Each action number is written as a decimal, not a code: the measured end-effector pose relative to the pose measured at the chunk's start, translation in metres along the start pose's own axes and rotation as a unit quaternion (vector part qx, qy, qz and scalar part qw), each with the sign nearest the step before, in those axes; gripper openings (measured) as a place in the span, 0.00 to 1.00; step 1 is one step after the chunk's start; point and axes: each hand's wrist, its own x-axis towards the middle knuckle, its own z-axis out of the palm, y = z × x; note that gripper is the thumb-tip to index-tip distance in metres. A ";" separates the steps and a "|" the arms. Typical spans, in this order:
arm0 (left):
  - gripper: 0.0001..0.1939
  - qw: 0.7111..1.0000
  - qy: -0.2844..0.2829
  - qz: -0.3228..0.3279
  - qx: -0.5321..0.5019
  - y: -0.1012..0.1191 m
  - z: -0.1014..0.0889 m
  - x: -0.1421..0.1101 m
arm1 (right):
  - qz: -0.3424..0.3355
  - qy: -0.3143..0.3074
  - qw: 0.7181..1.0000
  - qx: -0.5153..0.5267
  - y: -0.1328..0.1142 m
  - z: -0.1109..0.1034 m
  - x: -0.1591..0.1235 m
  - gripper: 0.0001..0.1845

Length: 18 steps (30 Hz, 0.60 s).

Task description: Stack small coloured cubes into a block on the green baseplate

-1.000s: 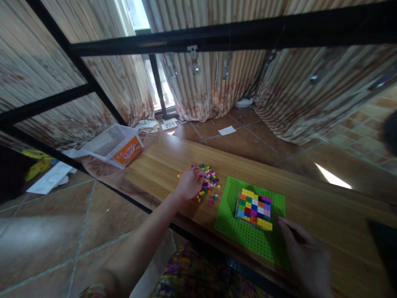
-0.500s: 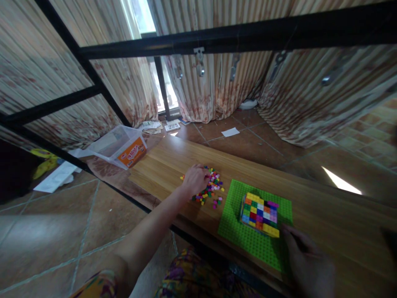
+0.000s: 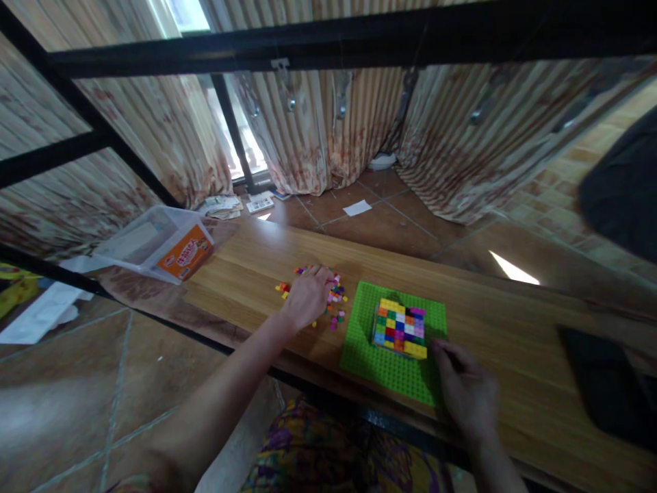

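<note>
My left hand rests on a pile of small coloured bricks on the wooden table, fingers curled down into the pile; what they grip is hidden. A green baseplate lies to the right of the pile, with a block of multicoloured bricks built on it. My right hand lies on the baseplate's near right corner, fingers bent, fingertips close to the block's yellow edge.
The wooden table has a black frame rail along its near edge. A clear plastic box with an orange label sits at the table's far left. A dark flat object lies on the right. Papers litter the tiled floor by the curtains.
The view has swung, so everything sits further left. My left hand stays on the brick pile, now covering more of it. My right hand has stayed at the baseplate's corner.
</note>
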 end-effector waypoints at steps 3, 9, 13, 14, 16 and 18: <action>0.07 0.994 -0.014 0.043 -0.100 0.025 0.003 -0.023 | -0.003 0.001 1.000 0.013 -0.002 0.001 -0.001 0.21; 0.10 0.975 -0.014 0.107 -0.194 0.054 0.022 -0.052 | -0.026 0.002 1.000 0.016 -0.004 0.001 -0.002 0.20; 0.12 0.970 -0.020 0.141 -0.196 0.062 0.023 -0.048 | -0.040 0.010 0.999 0.013 -0.006 0.002 -0.003 0.19; 0.12 0.970 -0.025 0.148 -0.194 0.063 0.022 -0.047 | -0.040 0.011 0.999 0.013 -0.006 0.003 -0.003 0.19; 0.13 0.969 -0.030 0.160 -0.186 0.066 0.022 -0.046 | -0.037 0.013 0.999 0.015 -0.007 0.003 -0.003 0.19; 0.13 0.969 -0.023 0.171 -0.177 0.068 0.025 -0.046 | -0.039 0.015 0.999 0.015 -0.008 0.004 -0.003 0.18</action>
